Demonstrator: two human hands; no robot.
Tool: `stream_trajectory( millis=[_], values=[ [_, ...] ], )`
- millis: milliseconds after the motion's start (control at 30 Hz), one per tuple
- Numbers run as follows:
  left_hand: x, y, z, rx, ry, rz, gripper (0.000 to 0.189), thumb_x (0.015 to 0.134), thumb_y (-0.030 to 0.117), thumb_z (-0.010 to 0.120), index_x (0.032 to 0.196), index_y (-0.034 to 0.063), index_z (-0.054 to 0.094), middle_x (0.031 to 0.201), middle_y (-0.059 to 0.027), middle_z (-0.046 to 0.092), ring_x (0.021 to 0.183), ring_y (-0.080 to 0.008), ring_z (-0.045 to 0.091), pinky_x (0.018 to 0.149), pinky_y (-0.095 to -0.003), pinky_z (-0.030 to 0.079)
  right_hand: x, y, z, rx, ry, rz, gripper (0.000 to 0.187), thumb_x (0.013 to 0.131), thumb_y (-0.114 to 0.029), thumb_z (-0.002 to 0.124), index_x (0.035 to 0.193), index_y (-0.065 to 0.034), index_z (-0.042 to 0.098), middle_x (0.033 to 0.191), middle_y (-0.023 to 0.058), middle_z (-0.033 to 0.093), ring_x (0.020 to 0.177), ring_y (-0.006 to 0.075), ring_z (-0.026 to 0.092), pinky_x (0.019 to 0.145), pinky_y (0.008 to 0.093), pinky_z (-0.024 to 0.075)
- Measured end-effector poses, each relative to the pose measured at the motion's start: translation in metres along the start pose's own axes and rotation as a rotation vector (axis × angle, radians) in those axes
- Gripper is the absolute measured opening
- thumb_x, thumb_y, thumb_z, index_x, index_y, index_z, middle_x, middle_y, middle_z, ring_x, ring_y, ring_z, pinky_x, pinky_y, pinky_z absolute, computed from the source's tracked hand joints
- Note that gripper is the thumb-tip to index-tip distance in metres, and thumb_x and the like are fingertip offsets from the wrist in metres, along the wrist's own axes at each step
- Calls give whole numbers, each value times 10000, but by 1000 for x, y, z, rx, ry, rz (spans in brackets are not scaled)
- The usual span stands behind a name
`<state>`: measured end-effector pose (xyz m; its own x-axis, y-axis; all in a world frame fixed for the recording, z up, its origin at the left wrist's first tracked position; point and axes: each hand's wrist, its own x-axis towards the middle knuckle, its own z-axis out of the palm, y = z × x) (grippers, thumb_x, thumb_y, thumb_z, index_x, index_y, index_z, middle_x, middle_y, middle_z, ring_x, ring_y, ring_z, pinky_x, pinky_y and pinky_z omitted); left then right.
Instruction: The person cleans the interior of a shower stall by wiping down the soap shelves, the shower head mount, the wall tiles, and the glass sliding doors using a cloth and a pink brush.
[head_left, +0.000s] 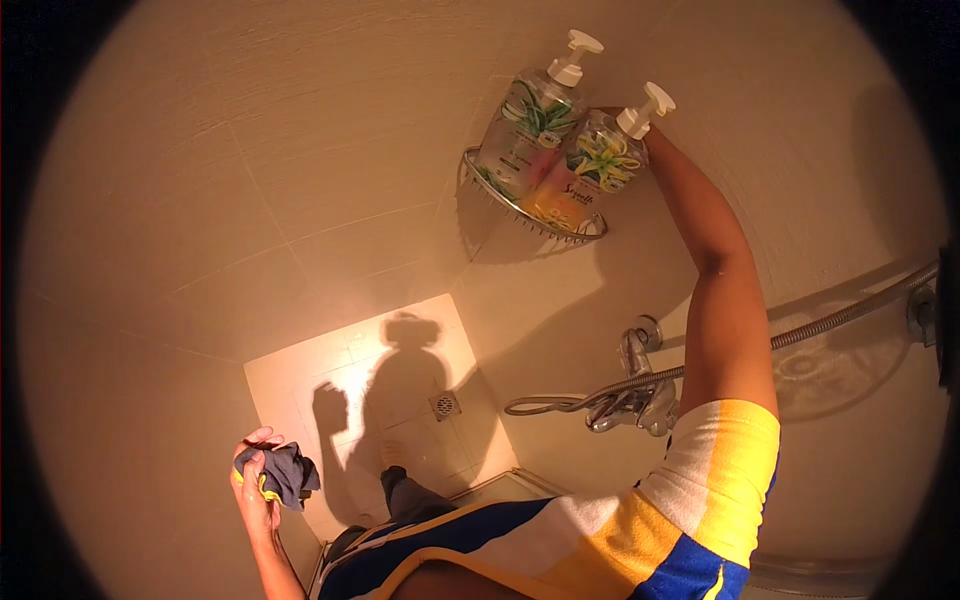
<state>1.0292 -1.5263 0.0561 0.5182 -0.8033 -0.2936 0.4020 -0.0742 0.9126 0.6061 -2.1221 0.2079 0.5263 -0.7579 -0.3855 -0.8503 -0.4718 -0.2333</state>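
Observation:
My left hand (251, 484), low at the left, grips a bunched dark grey cloth (285, 474) with a yellow edge. My right arm (724, 262) reaches up along the wall to the corner. There my right hand is mostly hidden behind a clear pump bottle (589, 176) with yellow flower print, so its grip cannot be seen. Close beside that bottle stands another clear pump bottle (517, 139) with green leaf print. Both have white pump heads and rest in a metal wire corner shelf (525, 219).
Below the shelf, a chrome shower mixer tap (637, 401) juts from the right wall. A metal shower hose (821, 326) loops past it, partly behind my right arm. The light tiled floor (289, 382) has a square drain (445, 406) and my shadow.

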Motion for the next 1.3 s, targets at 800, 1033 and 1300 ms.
stream_trajectory(
  millis=[800,1033,1300],
  values=[
    [-20,-1,-12,-343,-221,59,325,893,174,532,1178,21,498,1225,-129,486,1171,-229,436,974,-372,381,-249,-227,50,524,936,-344,314,893,-258,533,1169,-114,576,1102,22,598,983,149,558,845,289,453],
    [-81,16,1,-523,-314,-28,564,926,411,425,1343,53,296,1335,-115,355,1208,-249,385,1001,-430,338,-264,-464,333,769,192,-919,474,721,-160,706,1175,-191,577,1197,80,552,1159,263,460,968,367,375],
    [-155,6,-109,-61,-268,164,698,890,369,524,1411,79,163,1461,-173,110,1337,-295,186,980,-522,329,-320,-352,299,496,1077,-284,427,613,88,528,999,-59,635,974,99,635,914,237,597,845,313,458]
  ],
)
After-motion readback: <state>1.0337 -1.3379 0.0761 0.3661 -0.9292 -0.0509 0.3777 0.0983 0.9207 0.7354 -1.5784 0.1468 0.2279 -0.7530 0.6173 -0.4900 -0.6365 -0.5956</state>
